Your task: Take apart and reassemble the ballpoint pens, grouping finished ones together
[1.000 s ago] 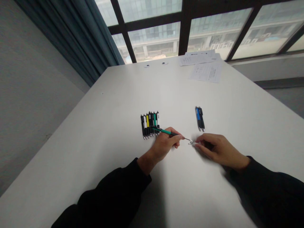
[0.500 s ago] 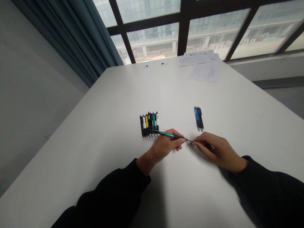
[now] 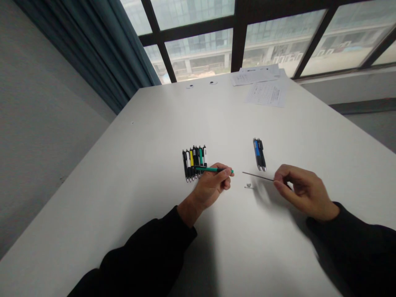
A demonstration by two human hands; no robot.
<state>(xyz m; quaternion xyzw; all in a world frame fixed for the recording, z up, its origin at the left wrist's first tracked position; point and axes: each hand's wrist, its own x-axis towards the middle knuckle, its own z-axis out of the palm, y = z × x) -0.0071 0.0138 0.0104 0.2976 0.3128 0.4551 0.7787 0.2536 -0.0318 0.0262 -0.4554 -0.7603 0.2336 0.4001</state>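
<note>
A green pen barrel (image 3: pixel 210 169) lies across the closed fingers of my left hand (image 3: pixel 210 183), its front end pointing right. Between thumb and fingertips, my right hand (image 3: pixel 301 189) pinches a thin dark pen refill (image 3: pixel 258 176) that points left, its tip a short way apart from the barrel. On the table below the refill lie small silvery pen parts (image 3: pixel 248 186), too small to make out fully. Just behind my left hand is a row of several pens (image 3: pixel 192 159), black, white, yellow and green, side by side; the hand and barrel hide part of it.
Two pens (image 3: pixel 259 154), one blue and one black, lie together beyond my right hand. Printed papers (image 3: pixel 266 93) rest at the far edge of the white table (image 3: pixel 154 136). Behind stand a window (image 3: pixel 198 53) and a dark blue curtain (image 3: pixel 102 45).
My right hand has moved right, drawing the refill fully out of the green barrel. My left hand has shifted slightly left and up with the barrel. The small silvery parts now show clearly.
</note>
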